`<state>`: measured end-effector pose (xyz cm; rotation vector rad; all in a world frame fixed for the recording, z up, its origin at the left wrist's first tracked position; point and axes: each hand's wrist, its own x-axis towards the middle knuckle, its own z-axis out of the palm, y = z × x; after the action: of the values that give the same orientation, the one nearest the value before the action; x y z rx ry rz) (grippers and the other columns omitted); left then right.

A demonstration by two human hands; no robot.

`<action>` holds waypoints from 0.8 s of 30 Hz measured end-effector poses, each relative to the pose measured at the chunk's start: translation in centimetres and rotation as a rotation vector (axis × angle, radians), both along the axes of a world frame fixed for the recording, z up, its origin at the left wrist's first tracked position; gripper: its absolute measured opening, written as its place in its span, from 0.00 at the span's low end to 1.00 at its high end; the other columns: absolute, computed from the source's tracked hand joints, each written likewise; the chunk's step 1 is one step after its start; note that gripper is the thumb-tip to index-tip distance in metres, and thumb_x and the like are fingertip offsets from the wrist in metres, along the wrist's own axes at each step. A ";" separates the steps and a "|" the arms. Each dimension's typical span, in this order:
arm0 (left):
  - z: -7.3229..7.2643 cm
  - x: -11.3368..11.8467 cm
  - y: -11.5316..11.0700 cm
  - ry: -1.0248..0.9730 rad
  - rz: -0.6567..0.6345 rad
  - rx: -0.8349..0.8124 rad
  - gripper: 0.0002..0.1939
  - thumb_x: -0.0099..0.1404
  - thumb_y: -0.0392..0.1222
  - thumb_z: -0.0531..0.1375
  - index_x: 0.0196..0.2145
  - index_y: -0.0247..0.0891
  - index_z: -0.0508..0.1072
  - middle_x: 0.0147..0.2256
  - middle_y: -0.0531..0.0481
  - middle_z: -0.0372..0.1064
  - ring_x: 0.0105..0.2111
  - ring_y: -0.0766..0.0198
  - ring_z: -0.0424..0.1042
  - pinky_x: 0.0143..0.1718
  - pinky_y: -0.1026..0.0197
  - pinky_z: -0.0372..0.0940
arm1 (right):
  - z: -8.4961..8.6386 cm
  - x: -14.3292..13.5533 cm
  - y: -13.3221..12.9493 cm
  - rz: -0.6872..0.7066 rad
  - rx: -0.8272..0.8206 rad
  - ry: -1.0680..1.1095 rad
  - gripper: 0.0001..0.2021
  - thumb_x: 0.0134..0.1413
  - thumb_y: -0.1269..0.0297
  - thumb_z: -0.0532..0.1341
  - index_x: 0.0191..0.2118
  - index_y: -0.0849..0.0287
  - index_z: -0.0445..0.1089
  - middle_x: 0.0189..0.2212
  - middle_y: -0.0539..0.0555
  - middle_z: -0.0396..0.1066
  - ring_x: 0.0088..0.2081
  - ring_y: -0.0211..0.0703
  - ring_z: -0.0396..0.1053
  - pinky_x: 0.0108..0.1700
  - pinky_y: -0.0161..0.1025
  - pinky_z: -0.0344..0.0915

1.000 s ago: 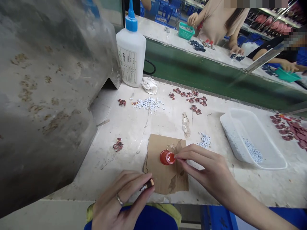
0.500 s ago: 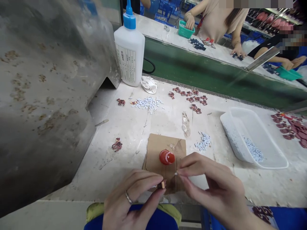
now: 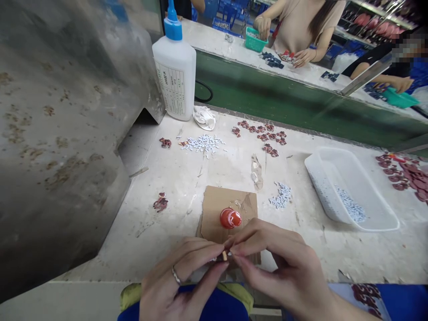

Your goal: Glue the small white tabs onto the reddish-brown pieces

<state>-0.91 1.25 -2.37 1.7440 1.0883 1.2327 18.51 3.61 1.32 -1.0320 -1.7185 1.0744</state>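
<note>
Fingers nearly closed, our left hand [image 3: 177, 278] pinches a brown piece [image 3: 224, 256] near the cardboard [image 3: 211, 207], likely for steadiness; our right hand [image 3: 289, 258], equally closed, pinches a white bit [image 3: 229, 253] beside it.

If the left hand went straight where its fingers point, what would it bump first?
Probably the right hand: its fingertips are right beside the small brown piece the left hand pinches. Depth is hard to judge here.

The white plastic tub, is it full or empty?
Neither, it's partly filled: the white tub holds a low heap of small pale-blue pieces, with bare plastic around them.
</note>
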 end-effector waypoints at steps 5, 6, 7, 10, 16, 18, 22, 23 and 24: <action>0.2 0.0 -0.1 0.042 0.016 0.024 0.14 0.65 0.27 0.65 0.46 0.39 0.75 0.41 0.54 0.78 0.40 0.71 0.80 0.45 0.72 0.78 | 0.0 -0.1 0.0 0.033 0.034 -0.043 0.08 0.60 0.80 0.64 0.40 0.61 0.75 0.35 0.54 0.79 0.37 0.37 0.79 0.38 0.31 0.77; 0.3 -0.1 -0.1 0.059 0.027 0.039 0.14 0.65 0.26 0.65 0.46 0.39 0.75 0.41 0.55 0.78 0.40 0.72 0.80 0.45 0.73 0.78 | 0.0 -0.1 -0.1 0.042 0.043 -0.059 0.08 0.60 0.80 0.64 0.40 0.61 0.75 0.36 0.54 0.78 0.37 0.37 0.78 0.38 0.31 0.77; 0.3 -0.1 -0.1 0.070 0.039 0.043 0.14 0.64 0.26 0.65 0.45 0.38 0.76 0.41 0.55 0.79 0.40 0.72 0.80 0.46 0.73 0.77 | 0.0 0.0 -0.1 0.052 0.061 -0.079 0.08 0.61 0.80 0.64 0.42 0.62 0.75 0.36 0.55 0.78 0.37 0.37 0.78 0.38 0.30 0.77; 0.2 -0.2 -0.4 0.065 0.074 0.060 0.15 0.63 0.24 0.65 0.45 0.38 0.76 0.41 0.56 0.79 0.40 0.73 0.80 0.47 0.74 0.76 | 0.1 0.4 -0.4 0.096 0.199 -0.202 0.09 0.64 0.79 0.62 0.47 0.66 0.75 0.41 0.59 0.79 0.41 0.38 0.79 0.44 0.30 0.78; 0.1 0.0 0.0 0.021 0.068 0.074 0.15 0.62 0.26 0.67 0.45 0.39 0.76 0.40 0.57 0.80 0.38 0.72 0.80 0.44 0.73 0.77 | 0.8 1.3 -0.5 0.168 0.427 -0.408 0.10 0.70 0.74 0.58 0.51 0.70 0.73 0.44 0.61 0.80 0.52 0.38 0.76 0.57 0.27 0.72; 0.3 -0.1 0.4 0.036 0.057 0.066 0.15 0.62 0.27 0.67 0.45 0.41 0.77 0.41 0.58 0.80 0.39 0.73 0.80 0.46 0.75 0.76 | 0.9 1.4 -0.5 0.170 0.428 -0.404 0.10 0.70 0.74 0.57 0.51 0.69 0.73 0.44 0.61 0.79 0.52 0.38 0.77 0.57 0.27 0.72; 0.7 -0.2 0.4 0.046 0.051 -0.005 0.14 0.64 0.28 0.67 0.44 0.43 0.76 0.41 0.60 0.80 0.38 0.74 0.81 0.45 0.75 0.76 | 0.6 1.3 -0.3 0.129 0.227 -0.291 0.15 0.66 0.73 0.64 0.56 0.64 0.71 0.47 0.60 0.78 0.48 0.38 0.78 0.49 0.29 0.76; 0.8 -0.1 0.2 0.038 0.055 -0.028 0.15 0.64 0.29 0.66 0.45 0.44 0.76 0.42 0.60 0.80 0.38 0.73 0.81 0.44 0.74 0.77 | 0.6 1.1 -0.2 0.107 0.159 -0.239 0.17 0.64 0.72 0.66 0.57 0.61 0.70 0.46 0.58 0.78 0.46 0.39 0.78 0.48 0.30 0.77; 0.8 0.0 -0.1 0.026 0.080 -0.057 0.16 0.64 0.29 0.66 0.47 0.44 0.75 0.42 0.60 0.80 0.39 0.72 0.81 0.44 0.73 0.78 | 0.5 0.9 -0.1 0.090 0.094 -0.184 0.19 0.62 0.70 0.68 0.57 0.59 0.70 0.45 0.56 0.78 0.45 0.38 0.78 0.47 0.31 0.77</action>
<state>-0.89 1.10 -1.58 1.6923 1.2071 1.2185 19.42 3.52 1.80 -1.0285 -1.9603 0.9688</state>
